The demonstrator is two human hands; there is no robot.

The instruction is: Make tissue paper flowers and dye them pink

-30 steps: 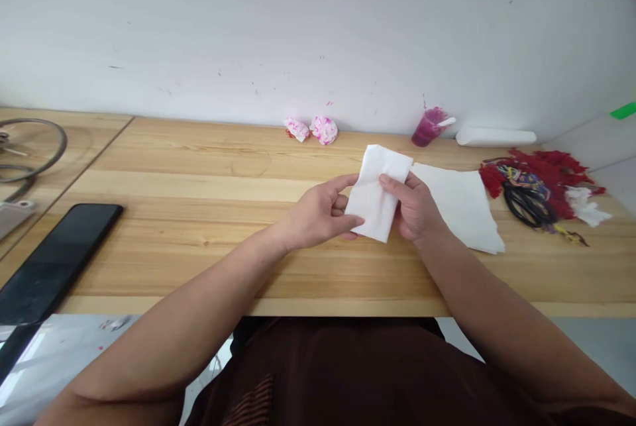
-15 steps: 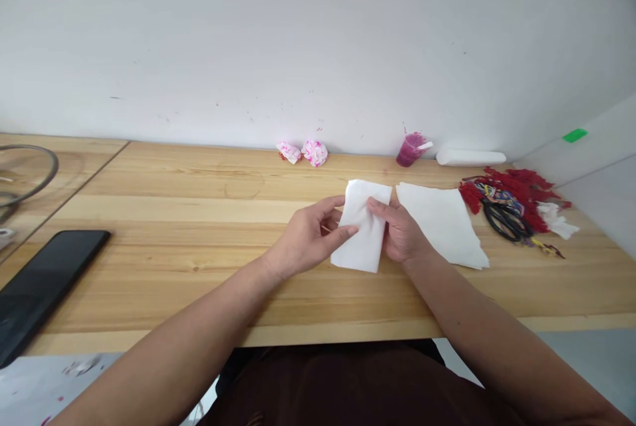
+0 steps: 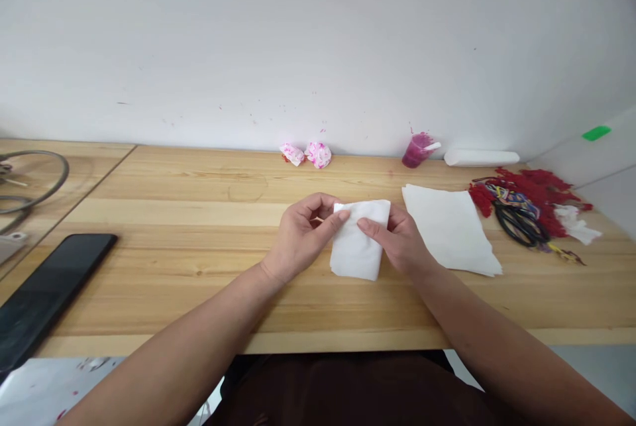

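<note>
Between my two hands is a folded white cloth (image 3: 356,250), a small upright rectangle held above the wooden table. My left hand (image 3: 305,234) pinches its upper left edge, thumb on the front and fingers behind. On the upper right side my right hand (image 3: 400,240) grips it the same way, its thumb pressed on the front face. The fingers behind the cloth are partly hidden. Just right of my right hand lies a stack of flat white cloth sheets (image 3: 450,230).
Two pink-stained white bundles (image 3: 318,155) sit by the wall. Right of them stand a cup of purple liquid (image 3: 415,152) and a white roll (image 3: 481,158). Red yarn (image 3: 541,194) and black cord (image 3: 519,224) lie far right. A phone (image 3: 54,287) and a grey cable (image 3: 62,177) are left.
My left thumb has moved up to the cloth's top left edge. My right hand has shifted slightly down, and the cloth's top edge sits lower. The whole view has moved a little.
</note>
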